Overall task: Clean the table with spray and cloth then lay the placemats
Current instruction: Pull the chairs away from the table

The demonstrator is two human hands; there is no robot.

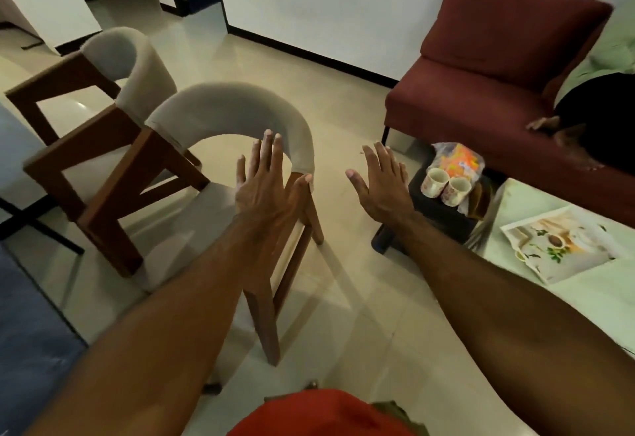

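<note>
Holding my left hand [263, 185] and right hand [381, 185] out flat, fingers spread, gripping nothing, probably a start pose; printed floral rectangular placemat [563, 246] lies on pale table [584, 298], right of right hand; spray, cloth unseen.

A pale green counter [584, 301] shows at the right edge of the view. On it lies one rectangular placemat [563, 246], flat and skewed to the counter's edges, near its far left corner. Its print shows a cup of dark drink, green leaves and cream tones. Its near corner looks slightly lifted.
</note>
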